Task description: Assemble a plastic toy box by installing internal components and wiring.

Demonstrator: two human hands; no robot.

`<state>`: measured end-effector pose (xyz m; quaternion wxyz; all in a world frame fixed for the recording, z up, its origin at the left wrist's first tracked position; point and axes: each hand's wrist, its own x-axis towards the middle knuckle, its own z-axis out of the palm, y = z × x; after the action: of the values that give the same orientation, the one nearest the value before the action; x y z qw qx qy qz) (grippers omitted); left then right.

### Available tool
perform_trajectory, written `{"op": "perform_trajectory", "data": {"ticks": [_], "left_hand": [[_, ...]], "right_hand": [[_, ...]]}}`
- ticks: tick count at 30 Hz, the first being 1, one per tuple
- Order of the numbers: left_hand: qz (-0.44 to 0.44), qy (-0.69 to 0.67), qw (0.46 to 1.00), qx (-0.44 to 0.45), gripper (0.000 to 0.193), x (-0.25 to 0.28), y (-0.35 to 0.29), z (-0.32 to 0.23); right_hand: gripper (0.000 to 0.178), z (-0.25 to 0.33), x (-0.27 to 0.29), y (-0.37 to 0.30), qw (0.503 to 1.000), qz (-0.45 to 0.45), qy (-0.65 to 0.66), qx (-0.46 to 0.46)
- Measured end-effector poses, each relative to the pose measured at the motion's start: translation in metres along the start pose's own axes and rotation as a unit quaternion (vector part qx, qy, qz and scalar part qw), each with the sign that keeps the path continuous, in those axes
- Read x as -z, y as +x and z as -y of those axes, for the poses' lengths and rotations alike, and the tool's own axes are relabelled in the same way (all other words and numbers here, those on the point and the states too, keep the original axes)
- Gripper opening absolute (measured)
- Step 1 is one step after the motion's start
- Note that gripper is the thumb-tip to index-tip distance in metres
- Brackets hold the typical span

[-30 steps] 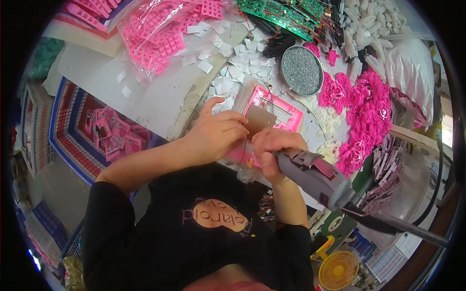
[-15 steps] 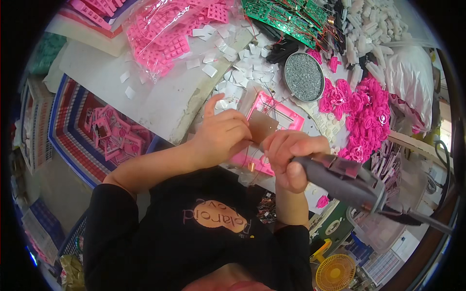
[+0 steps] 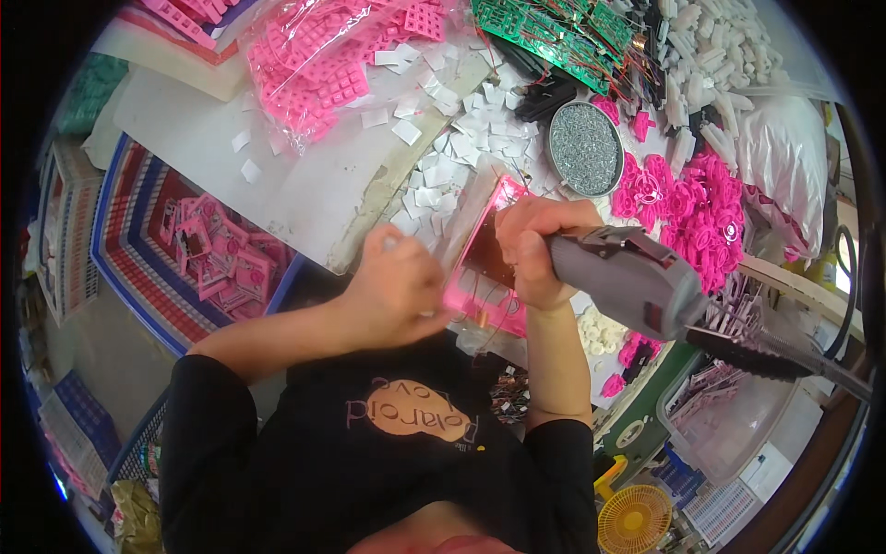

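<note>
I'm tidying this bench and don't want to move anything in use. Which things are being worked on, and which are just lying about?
In use:
left hand on the pink frame
right hand gripping the grey power tool

Lying about:
round tin of small metal bits
white paper squares
green circuit boards
pink flower parts
bag of pink pads

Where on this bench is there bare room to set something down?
The white sheet is mostly bare between the bag of pink parts and the striped basket. Crowded: white paper squares, round tin, pink pieces, and around the left hand and right hand.
</note>
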<state>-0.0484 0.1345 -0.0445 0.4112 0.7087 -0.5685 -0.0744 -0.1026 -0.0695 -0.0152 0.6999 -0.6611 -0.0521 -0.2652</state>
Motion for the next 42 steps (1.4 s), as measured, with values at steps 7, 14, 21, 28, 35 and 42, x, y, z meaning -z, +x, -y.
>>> {"op": "perform_trajectory", "data": {"ticks": [7,14,21,28,35,42], "left_hand": [[0.008,0.035,0.999,0.009,0.021,-0.033,-0.033,-0.006],[0.084,-0.053,0.993,0.066,0.02,0.007,-0.016,-0.01],[0.161,0.047,0.98,-0.107,0.03,0.001,0.04,-0.022],[0.161,-0.017,0.987,-0.002,0.012,-0.015,0.041,-0.012],[0.068,-0.04,0.997,-0.011,0.011,-0.01,0.043,-0.01],[0.149,-0.369,0.836,0.379,0.011,0.007,0.055,-0.007]], "right_hand": [[0.027,0.001,0.004,0.0,0.999,-0.022,-0.023,0.002],[0.053,0.051,0.033,0.013,0.996,-0.086,-0.03,0.024],[0.077,0.063,0.056,-0.026,0.94,-0.225,-0.227,-0.118],[0.032,0.073,0.041,-0.1,0.9,-0.118,-0.273,-0.319],[0.02,0.053,0.016,-0.074,0.908,-0.054,-0.067,-0.411],[0.012,0.037,0.02,-0.074,0.888,-0.071,0.047,-0.451]]}}
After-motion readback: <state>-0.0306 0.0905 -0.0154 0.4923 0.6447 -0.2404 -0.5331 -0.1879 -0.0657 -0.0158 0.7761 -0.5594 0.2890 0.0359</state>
